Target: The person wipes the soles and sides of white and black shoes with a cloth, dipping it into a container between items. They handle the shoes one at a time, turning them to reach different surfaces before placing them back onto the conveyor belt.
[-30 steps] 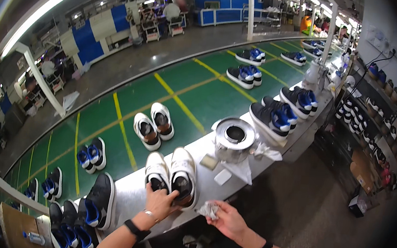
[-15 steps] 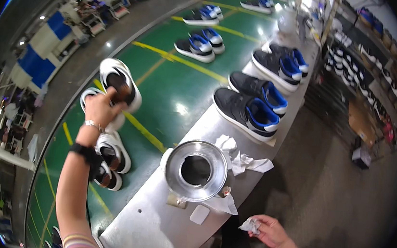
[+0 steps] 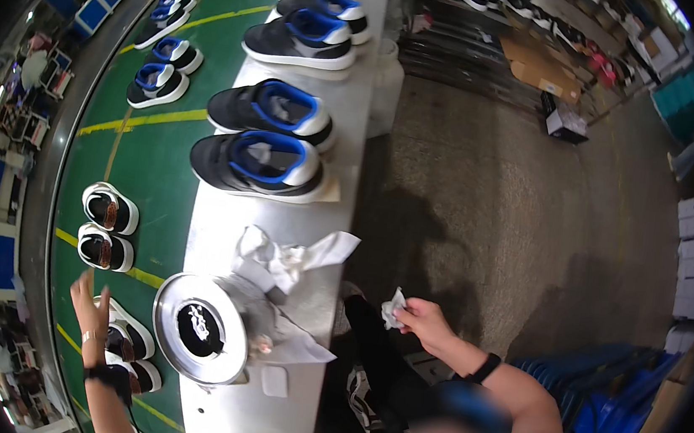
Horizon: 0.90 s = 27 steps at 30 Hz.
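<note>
While a crumpled white tissue [image 3: 393, 309] is pinched by the right hand [image 3: 429, 325], the left hand [image 3: 91, 315] is held with fingers unclasped. White shoes [image 3: 137, 336] are set just beside it on the green belt [image 3: 151, 226].

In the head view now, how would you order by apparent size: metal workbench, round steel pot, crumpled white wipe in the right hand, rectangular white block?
1. Metal workbench
2. Round steel pot
3. Crumpled white wipe in the right hand and rectangular white block: too alike to rank.
</note>
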Tool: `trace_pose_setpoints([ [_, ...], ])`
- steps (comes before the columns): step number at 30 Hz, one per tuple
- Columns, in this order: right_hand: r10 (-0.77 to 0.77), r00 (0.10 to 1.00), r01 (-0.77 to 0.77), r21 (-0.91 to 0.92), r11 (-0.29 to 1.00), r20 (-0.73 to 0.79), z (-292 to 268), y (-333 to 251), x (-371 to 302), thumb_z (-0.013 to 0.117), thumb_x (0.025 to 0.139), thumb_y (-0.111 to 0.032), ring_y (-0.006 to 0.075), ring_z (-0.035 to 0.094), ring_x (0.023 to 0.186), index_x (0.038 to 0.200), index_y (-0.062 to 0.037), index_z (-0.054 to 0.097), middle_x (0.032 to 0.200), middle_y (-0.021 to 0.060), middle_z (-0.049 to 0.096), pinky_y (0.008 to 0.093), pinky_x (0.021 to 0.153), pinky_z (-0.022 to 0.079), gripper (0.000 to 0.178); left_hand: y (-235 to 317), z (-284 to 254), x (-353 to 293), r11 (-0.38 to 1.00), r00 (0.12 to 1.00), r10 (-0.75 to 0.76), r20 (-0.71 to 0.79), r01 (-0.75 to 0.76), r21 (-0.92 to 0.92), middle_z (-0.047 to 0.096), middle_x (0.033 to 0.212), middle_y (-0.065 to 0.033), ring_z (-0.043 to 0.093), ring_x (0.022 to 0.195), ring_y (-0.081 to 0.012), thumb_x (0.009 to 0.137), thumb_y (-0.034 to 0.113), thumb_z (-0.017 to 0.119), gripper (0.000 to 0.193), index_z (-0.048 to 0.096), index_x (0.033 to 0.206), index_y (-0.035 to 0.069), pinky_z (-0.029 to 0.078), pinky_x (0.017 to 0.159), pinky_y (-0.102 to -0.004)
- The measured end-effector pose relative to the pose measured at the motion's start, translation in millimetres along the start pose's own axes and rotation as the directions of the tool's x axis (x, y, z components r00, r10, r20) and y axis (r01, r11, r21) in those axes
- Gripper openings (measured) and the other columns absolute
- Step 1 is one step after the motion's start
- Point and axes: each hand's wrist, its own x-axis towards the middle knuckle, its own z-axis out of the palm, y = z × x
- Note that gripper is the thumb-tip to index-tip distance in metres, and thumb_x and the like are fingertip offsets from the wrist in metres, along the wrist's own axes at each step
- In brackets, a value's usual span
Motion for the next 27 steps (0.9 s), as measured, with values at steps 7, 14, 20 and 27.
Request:
trace_pose_setpoints([
  [7, -0.045, 0.987, 0.031, -0.097, 0.995, -0.156, -4, 93, 54, 0.058, 0.071, -0.001, 0.0119, 0.054, 0.064, 0.086, 0.0004, 0.059, 0.075, 0.0059, 0.059, 0.0255, 0.056, 0.043, 0.015, 100, -149, -232, 0.976, 0.940, -0.207, 0.273, 0.218, -0.011, 0.049, 0.099, -0.0158, 0.047, 0.097, -0.0333, 0.059, 0.002, 0.066, 0.035, 0.055, 0.093, 0.005, 0.039, 0.083, -0.0374],
  [14, -0.039, 0.933, 0.120, -0.208, 0.971, 0.358, 47, 85, 180, 0.057, 0.081, -0.024, 0.0106, 0.047, 0.061, 0.086, -0.0106, 0.057, 0.071, -0.0002, 0.052, 0.0244, 0.053, 0.038, 0.014, 213, -208, -442, 0.841, 0.777, -0.386, 0.497, 0.518, -0.157, 0.050, 0.102, -0.0151, 0.048, 0.097, -0.0314, 0.075, 0.022, 0.061, 0.034, 0.052, 0.104, 0.005, 0.040, 0.084, -0.0361],
  [20, 0.353, 0.885, 0.041, -0.805, 0.592, 0.304, 233, 83, 66, 0.064, 0.075, -0.013, 0.0088, 0.048, 0.059, 0.091, -0.0070, 0.060, 0.071, 0.0019, 0.054, 0.0235, 0.053, 0.041, 0.018, 246, -226, -642, 0.233, 0.223, -0.928, 0.297, 0.972, -0.003, 0.056, 0.088, -0.0132, 0.054, 0.085, -0.0303, 0.076, 0.027, 0.056, 0.024, 0.059, 0.092, 0.009, 0.044, 0.076, -0.0372],
  [27, 0.341, 0.855, 0.278, -0.900, 0.335, 0.391, -61, 71, 98, 0.060, 0.079, -0.012, 0.0103, 0.051, 0.055, 0.091, -0.0001, 0.061, 0.067, 0.0036, 0.056, 0.0228, 0.050, 0.042, 0.017, 76, -200, -781, 0.032, -0.082, -0.877, -0.474, 0.973, -0.228, 0.060, 0.077, -0.0163, 0.058, 0.073, -0.0319, 0.074, 0.017, 0.056, 0.014, 0.063, 0.079, 0.007, 0.046, 0.066, -0.0374],
])
